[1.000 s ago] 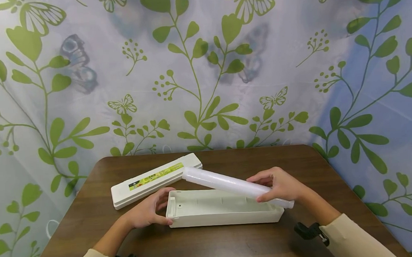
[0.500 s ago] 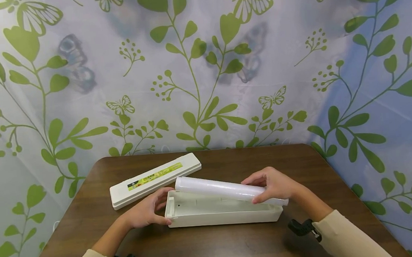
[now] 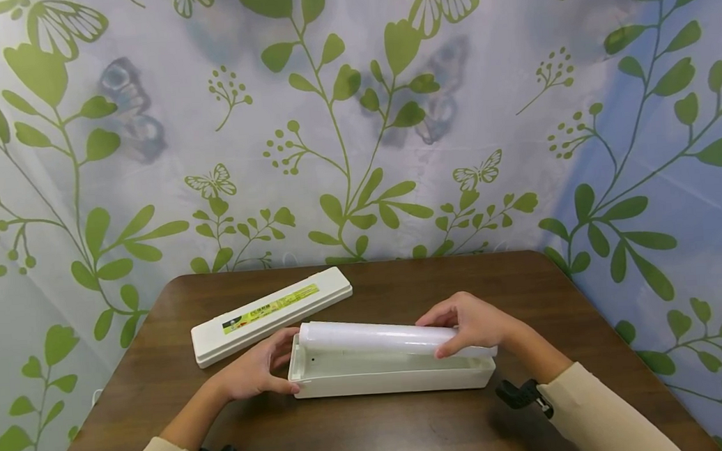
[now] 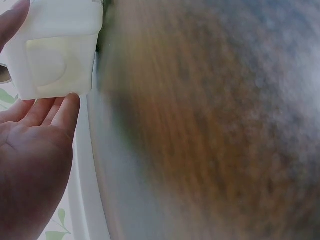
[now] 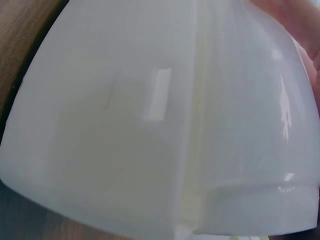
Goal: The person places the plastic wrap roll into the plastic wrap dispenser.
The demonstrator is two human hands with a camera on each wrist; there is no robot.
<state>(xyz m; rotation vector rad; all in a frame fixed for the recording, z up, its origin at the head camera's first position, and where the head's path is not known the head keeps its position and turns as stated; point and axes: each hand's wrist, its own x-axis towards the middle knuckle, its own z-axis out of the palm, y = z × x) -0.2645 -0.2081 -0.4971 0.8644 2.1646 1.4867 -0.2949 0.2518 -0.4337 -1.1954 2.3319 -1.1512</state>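
Note:
A long white open box lies crosswise on the table. My left hand grips its left end, fingers at the back and thumb at the front; the left wrist view shows the box's end between them. With my right hand I hold a roll of cling film near its right end, thumb in front and fingers behind. The roll sits over the back of the box, its left end at the box's left end. In the right wrist view, the glossy roll appears beside the box's wall.
Behind the box, toward the left, a white lid with a yellow-green label lies slanted on the brown wooden table. A curtain printed with leaves and butterflies hangs behind the table.
My right hand has moved the roll left and lowered it toward the box. The roll's left end has dropped, so it lies less slanted. My left hand keeps its grip on the box.

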